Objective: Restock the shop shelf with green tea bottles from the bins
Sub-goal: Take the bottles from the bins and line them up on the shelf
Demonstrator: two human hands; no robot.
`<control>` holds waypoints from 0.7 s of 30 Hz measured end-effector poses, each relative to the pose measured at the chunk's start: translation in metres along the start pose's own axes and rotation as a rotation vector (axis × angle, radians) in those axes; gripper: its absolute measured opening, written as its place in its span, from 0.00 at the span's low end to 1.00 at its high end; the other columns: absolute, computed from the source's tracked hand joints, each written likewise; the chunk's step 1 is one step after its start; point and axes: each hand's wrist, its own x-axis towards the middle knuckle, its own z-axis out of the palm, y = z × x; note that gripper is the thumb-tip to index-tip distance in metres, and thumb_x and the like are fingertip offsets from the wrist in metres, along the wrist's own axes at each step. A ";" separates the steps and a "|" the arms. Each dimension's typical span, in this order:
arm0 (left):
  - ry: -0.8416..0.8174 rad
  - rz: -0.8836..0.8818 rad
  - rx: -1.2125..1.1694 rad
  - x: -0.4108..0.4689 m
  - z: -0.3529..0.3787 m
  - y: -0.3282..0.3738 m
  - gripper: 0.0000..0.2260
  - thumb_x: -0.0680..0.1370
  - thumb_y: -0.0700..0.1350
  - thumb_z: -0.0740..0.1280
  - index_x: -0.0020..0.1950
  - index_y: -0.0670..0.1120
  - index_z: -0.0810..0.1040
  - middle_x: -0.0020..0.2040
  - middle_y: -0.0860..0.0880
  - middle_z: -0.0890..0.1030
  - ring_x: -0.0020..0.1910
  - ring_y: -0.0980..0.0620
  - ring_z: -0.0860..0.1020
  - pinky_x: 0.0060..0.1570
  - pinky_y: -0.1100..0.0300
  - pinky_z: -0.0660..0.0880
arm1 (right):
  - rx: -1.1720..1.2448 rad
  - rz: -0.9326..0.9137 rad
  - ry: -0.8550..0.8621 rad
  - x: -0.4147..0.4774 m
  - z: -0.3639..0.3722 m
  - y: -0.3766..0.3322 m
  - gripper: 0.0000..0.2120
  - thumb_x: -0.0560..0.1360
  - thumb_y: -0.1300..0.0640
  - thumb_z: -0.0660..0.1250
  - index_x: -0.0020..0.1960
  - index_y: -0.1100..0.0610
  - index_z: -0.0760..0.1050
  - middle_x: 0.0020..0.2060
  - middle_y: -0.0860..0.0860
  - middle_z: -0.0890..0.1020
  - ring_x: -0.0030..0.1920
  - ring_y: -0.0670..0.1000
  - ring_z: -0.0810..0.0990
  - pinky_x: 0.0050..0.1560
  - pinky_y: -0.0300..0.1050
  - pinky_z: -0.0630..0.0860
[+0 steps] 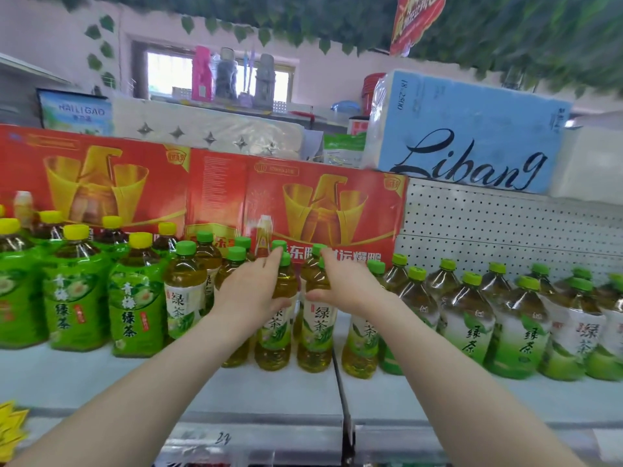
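— Hands first: what is the left hand [251, 291] doing?
— It grips a green tea bottle [273, 335], with the thumb curled across the front of the amber shoulder. The fingers reach up along the neck towards the green cap.
— And the right hand [344, 284]?
— It has the same grip on a second green tea bottle [315, 335] just beside the first, thumb on the near side, fingertips up by the cap.
— Where do those two stand?
— Upright in the middle of the white shelf [101, 379], bases down on it, just left of the dark divider [342, 392]. More green-capped bottles [184, 288] stand to their left and behind them.
— What's on either side?
— At the left are yellow-capped bottles [77, 291] in full green wrap. Right of the divider, a row of tea bottles [468, 325] runs to the edge of view, in front of a white pegboard panel [505, 224].
— And behind?
— Red cartons [118, 183] line the far side. A blue pack [472, 139] lettered "Libang" sits higher up at the right.
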 end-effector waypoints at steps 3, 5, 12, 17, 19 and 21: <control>0.004 0.016 -0.026 0.002 0.003 0.003 0.45 0.73 0.59 0.72 0.79 0.44 0.50 0.67 0.46 0.74 0.64 0.46 0.73 0.61 0.54 0.74 | -0.034 0.001 0.013 -0.002 0.002 0.002 0.42 0.73 0.37 0.70 0.75 0.56 0.55 0.53 0.55 0.82 0.53 0.59 0.80 0.57 0.55 0.77; 0.021 0.027 -0.019 0.002 0.004 0.003 0.45 0.73 0.59 0.71 0.79 0.42 0.50 0.67 0.45 0.74 0.65 0.45 0.72 0.62 0.55 0.72 | -0.011 0.017 0.014 -0.003 0.003 0.003 0.42 0.72 0.37 0.71 0.75 0.55 0.56 0.54 0.55 0.82 0.51 0.57 0.81 0.51 0.54 0.80; 0.043 0.036 -0.037 0.001 0.008 0.005 0.46 0.73 0.60 0.71 0.79 0.41 0.49 0.68 0.45 0.73 0.65 0.45 0.71 0.61 0.55 0.71 | 0.096 -0.003 -0.001 -0.003 -0.001 0.003 0.48 0.70 0.37 0.73 0.79 0.53 0.53 0.72 0.56 0.68 0.70 0.57 0.69 0.67 0.53 0.72; 0.171 0.172 0.219 -0.004 -0.003 -0.016 0.45 0.71 0.68 0.66 0.79 0.43 0.55 0.74 0.45 0.67 0.74 0.44 0.62 0.74 0.51 0.59 | 0.092 -0.148 0.051 0.002 -0.010 -0.022 0.46 0.71 0.36 0.71 0.80 0.54 0.54 0.72 0.54 0.70 0.72 0.56 0.67 0.71 0.53 0.65; 0.208 0.144 0.235 -0.007 -0.010 -0.031 0.45 0.70 0.68 0.67 0.78 0.45 0.57 0.75 0.44 0.65 0.75 0.42 0.59 0.75 0.48 0.57 | 0.046 -0.147 0.067 0.007 -0.008 -0.035 0.44 0.71 0.32 0.68 0.77 0.53 0.58 0.64 0.53 0.78 0.66 0.57 0.74 0.71 0.56 0.64; 0.161 0.022 0.114 -0.009 -0.011 -0.048 0.46 0.70 0.65 0.71 0.79 0.47 0.54 0.76 0.44 0.62 0.75 0.43 0.59 0.73 0.49 0.60 | -0.031 -0.120 0.065 0.011 -0.003 -0.043 0.44 0.70 0.28 0.65 0.75 0.52 0.59 0.59 0.51 0.80 0.63 0.56 0.76 0.74 0.63 0.58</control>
